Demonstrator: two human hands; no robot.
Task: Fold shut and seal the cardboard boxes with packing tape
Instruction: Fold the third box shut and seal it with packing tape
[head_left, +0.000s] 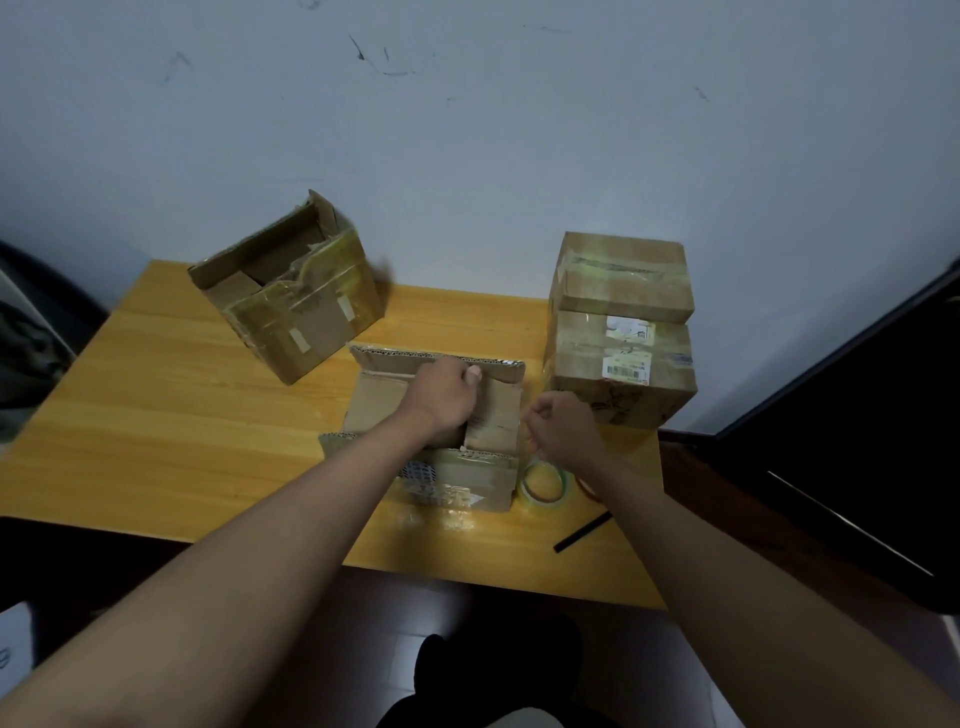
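Two bare forearms reaching over the table edge (156, 467) to the middle box (431, 441), flaps half folded.

Left hand (448, 397) down on the inner flaps, fingers curled over the far long flap (441, 360), thumb showing; pressing or pulling, cannot tell which. Right hand (563, 428) just off the box's right side, fingers loosely curled, thumb and forefinger close as if pinching something, nothing clearly seen between them. Clear tape roll (543, 486) flat on the table, just beside the box's near right corner, under the right wrist. Still the folding step, by the look of it: long flaps standing, no tape across the top. Next likely needed: both long flaps closed, held flat, then tape drawn along the seam. Open box (291, 291) far left; two sealed boxes (621, 332) stacked right.
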